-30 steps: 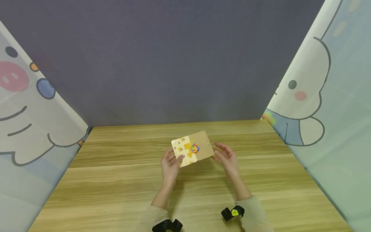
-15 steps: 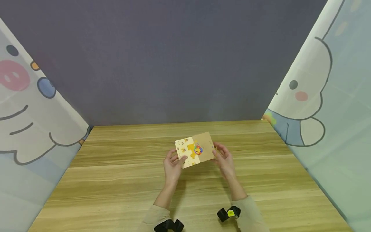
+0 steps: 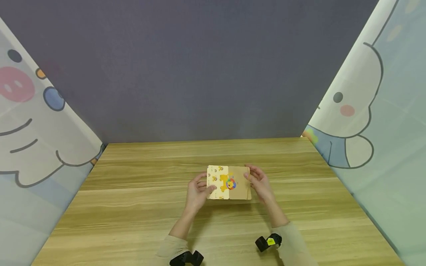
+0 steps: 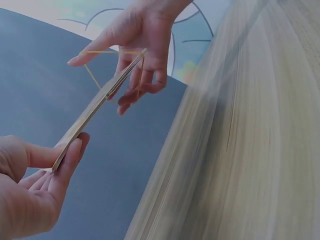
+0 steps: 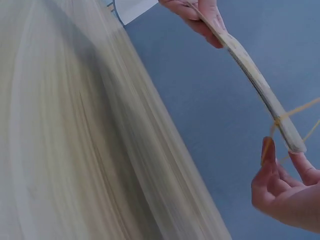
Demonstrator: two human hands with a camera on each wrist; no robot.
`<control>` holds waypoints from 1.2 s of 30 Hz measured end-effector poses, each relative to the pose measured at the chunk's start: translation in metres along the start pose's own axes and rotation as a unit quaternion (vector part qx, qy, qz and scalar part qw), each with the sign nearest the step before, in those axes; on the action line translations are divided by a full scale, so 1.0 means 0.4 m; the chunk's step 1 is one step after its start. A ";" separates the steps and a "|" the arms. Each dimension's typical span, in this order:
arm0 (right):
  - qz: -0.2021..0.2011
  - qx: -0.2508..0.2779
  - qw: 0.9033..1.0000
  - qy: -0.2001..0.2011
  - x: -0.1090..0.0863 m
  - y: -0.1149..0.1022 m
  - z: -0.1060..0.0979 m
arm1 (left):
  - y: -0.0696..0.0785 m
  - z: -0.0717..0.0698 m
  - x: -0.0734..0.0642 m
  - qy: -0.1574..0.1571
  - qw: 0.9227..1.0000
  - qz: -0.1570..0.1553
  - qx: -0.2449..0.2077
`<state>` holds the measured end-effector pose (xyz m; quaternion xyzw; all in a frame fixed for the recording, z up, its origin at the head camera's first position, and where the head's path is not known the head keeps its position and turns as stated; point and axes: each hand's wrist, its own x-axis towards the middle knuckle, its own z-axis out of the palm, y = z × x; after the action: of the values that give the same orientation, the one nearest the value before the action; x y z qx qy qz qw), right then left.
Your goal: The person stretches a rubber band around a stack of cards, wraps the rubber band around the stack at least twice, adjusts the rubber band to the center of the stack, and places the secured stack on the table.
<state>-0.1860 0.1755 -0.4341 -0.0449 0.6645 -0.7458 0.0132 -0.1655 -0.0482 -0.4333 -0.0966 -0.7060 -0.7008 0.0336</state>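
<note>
A small notebook (image 3: 217,181), cream on its left part and kraft brown on its right with a lion drawing between, is held above the table. My left hand (image 3: 195,194) pinches its left end, thumb on the cover and fingers beneath. At the opposite end, my right hand (image 3: 263,186) has a thin yellow rubber band (image 4: 102,51) stretched between its spread thumb and curled fingers. The band loops about the notebook's right end, seen edge-on in both wrist views. Part of the band also crosses the notebook edge (image 5: 260,90) in the right wrist view.
Under the hands lies a wood-grain table (image 3: 133,210). A dark grey panel (image 3: 199,74) rises behind its far edge. Cartoon-printed curtains flank it at the left (image 3: 40,147) and right (image 3: 382,184). Black wrist cameras (image 3: 267,242) sit on both sleeves.
The notebook has turned clockwise from a slant to nearly level, shifting slightly right and toward me. The right thumb now overlaps its right end, with the band near that edge.
</note>
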 end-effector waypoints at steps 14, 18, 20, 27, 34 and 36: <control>0.019 0.084 0.985 -0.150 0.029 -0.045 -0.039 | -0.013 -0.034 -0.013 -0.100 0.995 -0.009 0.011; 0.035 0.126 0.974 -0.186 0.039 -0.061 -0.038 | -0.018 -0.044 -0.016 -0.121 0.992 -0.018 0.023; 0.053 0.142 0.970 -0.189 0.042 -0.070 -0.035 | -0.018 -0.048 -0.017 -0.133 0.991 -0.019 0.027; 0.107 0.177 0.966 -0.158 0.050 -0.100 -0.017 | 0.008 -0.055 -0.023 -0.166 0.986 -0.032 -0.005; 0.157 0.180 0.961 -0.136 0.063 -0.120 -0.004 | -0.002 -0.059 -0.024 -0.180 0.983 -0.039 -0.012; 0.164 0.177 0.962 -0.132 0.066 -0.126 0.001 | -0.016 -0.061 -0.020 -0.178 0.983 -0.041 -0.012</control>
<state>-0.2101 0.1789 -0.3828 -0.0304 0.5129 -0.8264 0.2303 -0.1609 -0.0733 -0.4409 -0.1906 -0.6957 -0.6817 -0.1226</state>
